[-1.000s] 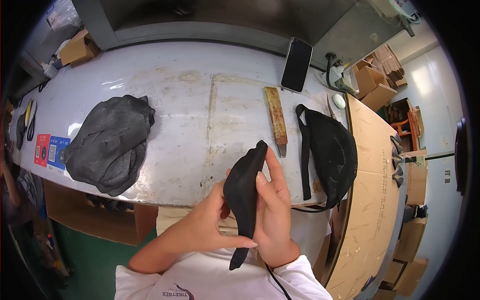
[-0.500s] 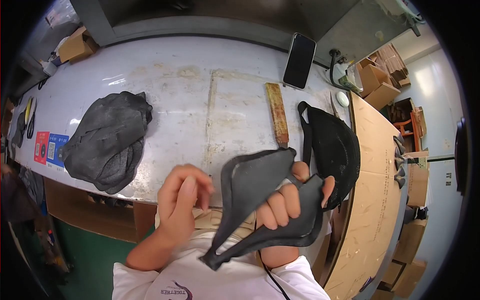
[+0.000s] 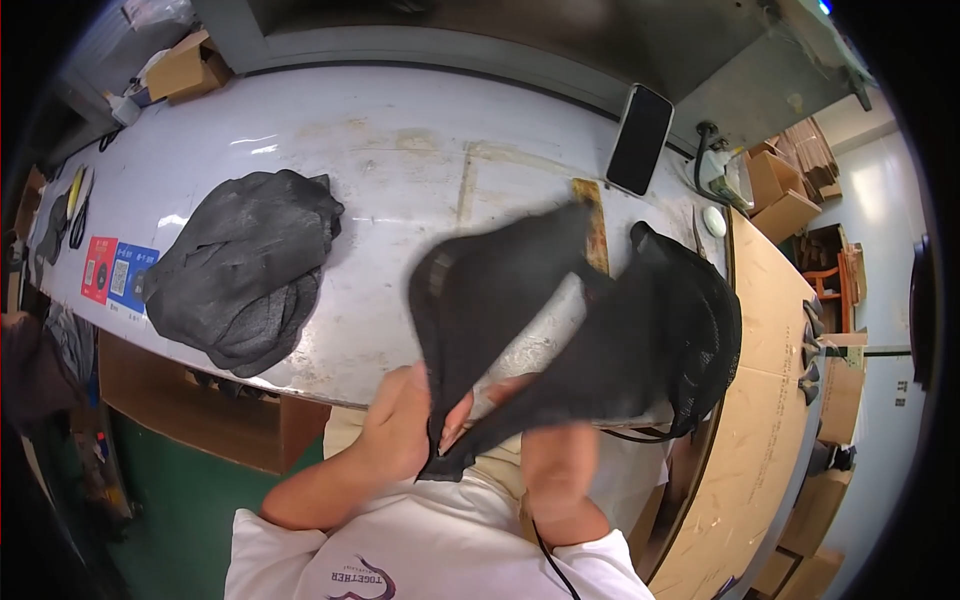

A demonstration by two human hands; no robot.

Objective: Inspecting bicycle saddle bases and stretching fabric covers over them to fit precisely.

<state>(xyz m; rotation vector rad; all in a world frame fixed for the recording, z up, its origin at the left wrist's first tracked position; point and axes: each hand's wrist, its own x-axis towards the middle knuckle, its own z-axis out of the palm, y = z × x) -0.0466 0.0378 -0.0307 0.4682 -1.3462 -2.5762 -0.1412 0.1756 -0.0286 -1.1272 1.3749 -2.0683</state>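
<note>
A black V-shaped fabric piece with two broad wings is held up over the table's near edge, blurred by motion. My left hand is closed on its narrow joined end. Most of my right hand is hidden behind the piece; a bit of it shows in the gap between the wings, and its grip cannot be made out. Behind the right wing lies a black mesh item with a strap. A rusty flat bar is partly covered by the piece.
A crumpled heap of dark grey fabric lies on the white table at left, beside red and blue cards. A phone leans at the back. Cardboard covers the right side; cutters lie far left.
My left hand has closed on the narrow end of the fabric piece. The wings have swung upward, and my right hand has gone mostly out of sight behind them. The view has shifted slightly.
</note>
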